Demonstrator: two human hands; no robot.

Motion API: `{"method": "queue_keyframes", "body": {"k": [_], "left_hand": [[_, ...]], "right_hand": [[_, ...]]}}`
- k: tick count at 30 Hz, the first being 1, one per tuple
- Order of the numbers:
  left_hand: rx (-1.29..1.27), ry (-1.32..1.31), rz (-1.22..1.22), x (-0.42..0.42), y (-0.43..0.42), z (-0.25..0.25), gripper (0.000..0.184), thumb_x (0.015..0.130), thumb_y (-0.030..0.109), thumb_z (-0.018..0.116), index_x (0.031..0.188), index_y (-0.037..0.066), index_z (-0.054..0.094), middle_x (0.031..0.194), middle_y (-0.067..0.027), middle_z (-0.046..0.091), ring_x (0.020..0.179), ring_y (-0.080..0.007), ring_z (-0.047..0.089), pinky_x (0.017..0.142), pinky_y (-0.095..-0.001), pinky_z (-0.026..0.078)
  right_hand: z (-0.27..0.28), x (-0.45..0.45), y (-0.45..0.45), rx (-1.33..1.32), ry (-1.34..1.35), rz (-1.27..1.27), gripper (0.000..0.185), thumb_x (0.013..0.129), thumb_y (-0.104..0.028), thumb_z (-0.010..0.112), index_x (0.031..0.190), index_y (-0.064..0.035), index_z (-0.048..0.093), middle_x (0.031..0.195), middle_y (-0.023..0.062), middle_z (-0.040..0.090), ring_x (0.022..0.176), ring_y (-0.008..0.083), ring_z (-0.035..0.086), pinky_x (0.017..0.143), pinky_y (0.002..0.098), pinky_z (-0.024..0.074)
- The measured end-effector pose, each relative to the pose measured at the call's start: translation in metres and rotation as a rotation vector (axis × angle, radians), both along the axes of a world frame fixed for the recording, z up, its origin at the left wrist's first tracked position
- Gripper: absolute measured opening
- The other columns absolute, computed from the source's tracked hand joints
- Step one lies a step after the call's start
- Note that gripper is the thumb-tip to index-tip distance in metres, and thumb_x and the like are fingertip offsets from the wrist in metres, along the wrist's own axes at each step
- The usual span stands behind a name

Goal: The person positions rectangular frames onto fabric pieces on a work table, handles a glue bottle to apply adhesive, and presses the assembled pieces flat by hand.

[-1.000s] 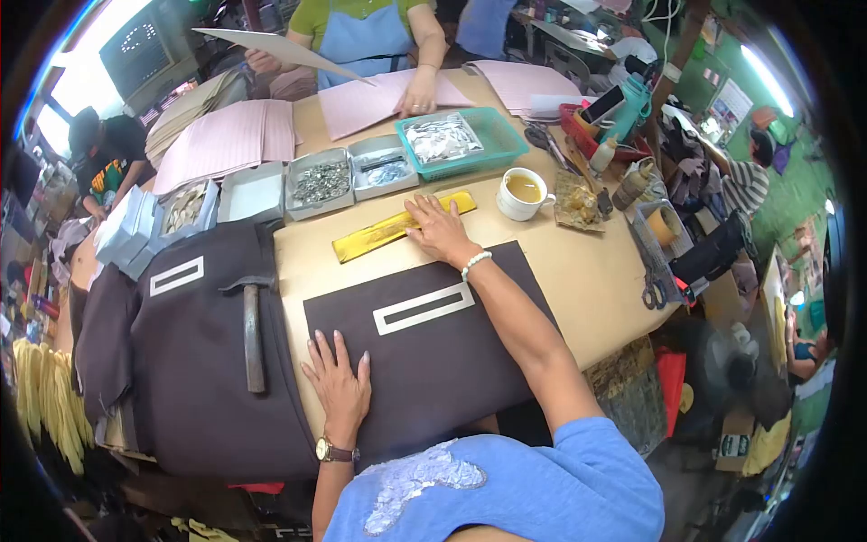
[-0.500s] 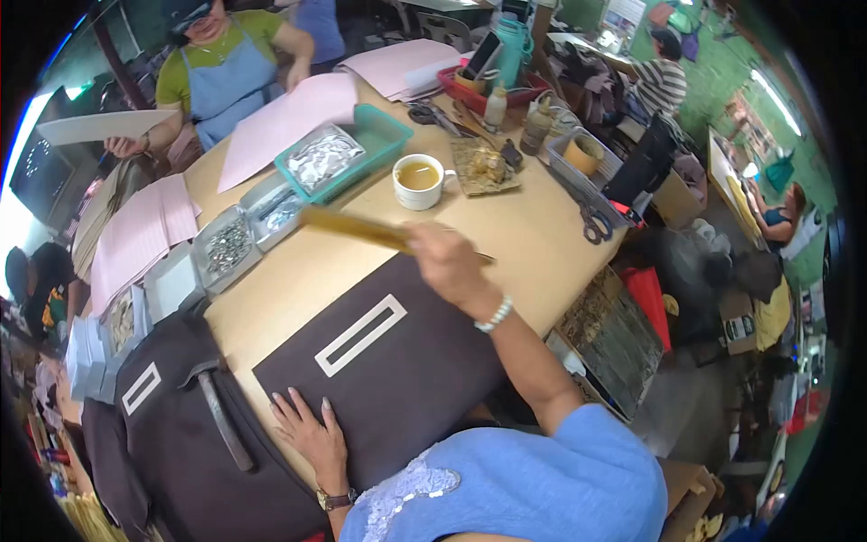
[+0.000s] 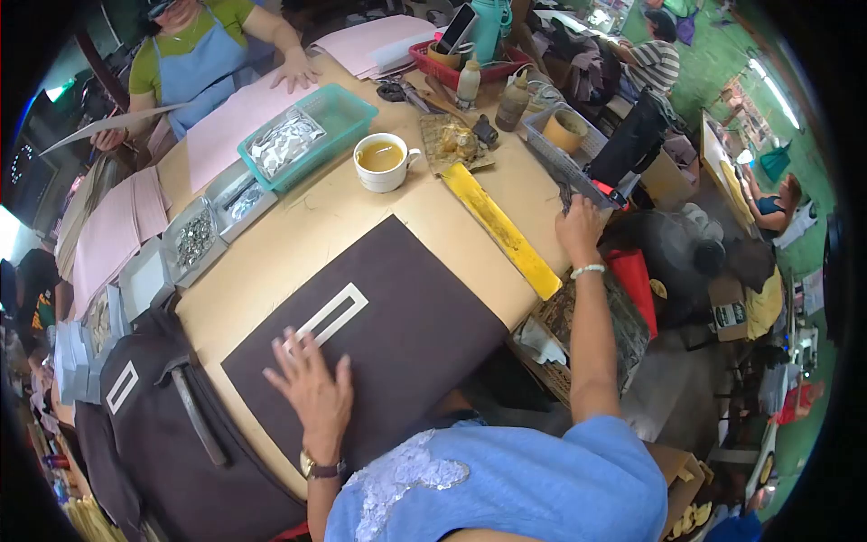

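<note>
My left hand (image 3: 314, 388) is spread over a dark brown flat panel (image 3: 415, 307). Its fingertips reach the lower end of a white rectangular frame (image 3: 341, 305) on that panel. At the right table edge, my right hand (image 3: 580, 228) has its fingers curled down on dark scissors (image 3: 566, 192), mostly hidden beneath it. A yellow ruler-like strip (image 3: 502, 231) lies slanting between the panel and my right hand. Left of the panel is a dark brown piece (image 3: 163, 434) with a smaller white frame (image 3: 122, 387), and a hammer (image 3: 194, 411) rests on it.
A cup of tea-coloured liquid (image 3: 381, 173) stands beyond the panel. Teal (image 3: 357, 113) and grey trays (image 3: 149, 278) with small parts line the left. A grey basket (image 3: 578, 181) and bottles (image 3: 513, 104) stand at the right. Across the table a person (image 3: 203, 63) handles pink sheets (image 3: 239, 117).
The yellow strip has left my right hand and lies on the table. My right hand has moved right to the scissors. My left hand has moved up the panel to the white frame.
</note>
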State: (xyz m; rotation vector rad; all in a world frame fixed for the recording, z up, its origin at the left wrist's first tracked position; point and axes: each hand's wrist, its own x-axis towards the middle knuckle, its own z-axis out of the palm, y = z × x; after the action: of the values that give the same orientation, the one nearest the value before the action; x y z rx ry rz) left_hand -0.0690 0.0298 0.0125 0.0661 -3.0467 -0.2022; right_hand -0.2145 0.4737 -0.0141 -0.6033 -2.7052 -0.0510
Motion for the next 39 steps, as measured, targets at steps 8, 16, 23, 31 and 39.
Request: {"method": "queue_keyframes", "body": {"k": [8, 16, 23, 31, 39], "left_hand": [[0.207, -0.047, -0.244, 0.004, 0.036, -0.025, 0.068, 0.085, 0.043, 0.056, 0.137, 0.005, 0.037, 0.147, -0.0205, 0.023, 0.137, -0.0387, 0.016, 0.106, -0.0606, 0.009], [0.220, -0.038, -0.241, 0.003, 0.036, -0.025, 0.067, 0.084, 0.044, 0.056, 0.136, 0.005, 0.039, 0.147, -0.0210, 0.024, 0.137, -0.0399, 0.017, 0.105, -0.0612, 0.012], [0.230, -0.014, -0.240, 0.003, 0.033, -0.025, 0.068, 0.084, 0.044, 0.057, 0.137, 0.006, 0.038, 0.146, -0.0207, 0.025, 0.136, -0.0400, 0.017, 0.106, -0.0606, 0.012], [0.252, -0.007, -0.238, 0.004, 0.033, -0.027, 0.067, 0.084, 0.046, 0.057, 0.137, 0.007, 0.040, 0.146, -0.0201, 0.026, 0.136, -0.0402, 0.018, 0.106, -0.0607, 0.012], [0.258, 0.033, -0.244, 0.004, 0.031, -0.030, 0.066, 0.084, 0.047, 0.056, 0.136, 0.008, 0.041, 0.145, -0.0199, 0.027, 0.136, -0.0388, 0.019, 0.106, -0.0603, 0.012]], "right_hand": [[0.032, 0.011, -0.013, -0.387, 0.019, -0.034, 0.060, 0.069, -0.025, 0.059, 0.121, 0.0001, 0.047, 0.103, 0.0271, 0.061, 0.099, 0.0418, 0.058, 0.086, 0.0459, 0.0444], [0.033, 0.071, -0.083, -0.738, 0.206, 0.129, 0.048, 0.073, -0.019, 0.060, 0.117, -0.0008, 0.054, 0.071, 0.0128, 0.055, 0.065, 0.0280, 0.054, 0.069, 0.0394, 0.0458], [0.019, 0.066, -0.128, -0.076, 0.101, 0.231, 0.047, 0.071, -0.027, 0.066, 0.110, -0.0038, 0.058, 0.099, 0.0154, 0.056, 0.093, 0.0327, 0.055, 0.081, 0.0455, 0.0441], [-0.002, 0.043, -0.101, -0.205, 0.039, 0.363, 0.038, 0.082, -0.021, 0.060, 0.117, -0.0064, 0.055, 0.103, 0.0131, 0.055, 0.097, 0.0324, 0.054, 0.082, 0.0445, 0.0436], [-0.011, 0.000, -0.046, 0.020, 0.086, 0.207, 0.037, 0.083, -0.015, 0.058, 0.118, -0.0049, 0.054, 0.107, 0.0147, 0.055, 0.099, 0.0335, 0.054, 0.085, 0.0445, 0.0434]]}}
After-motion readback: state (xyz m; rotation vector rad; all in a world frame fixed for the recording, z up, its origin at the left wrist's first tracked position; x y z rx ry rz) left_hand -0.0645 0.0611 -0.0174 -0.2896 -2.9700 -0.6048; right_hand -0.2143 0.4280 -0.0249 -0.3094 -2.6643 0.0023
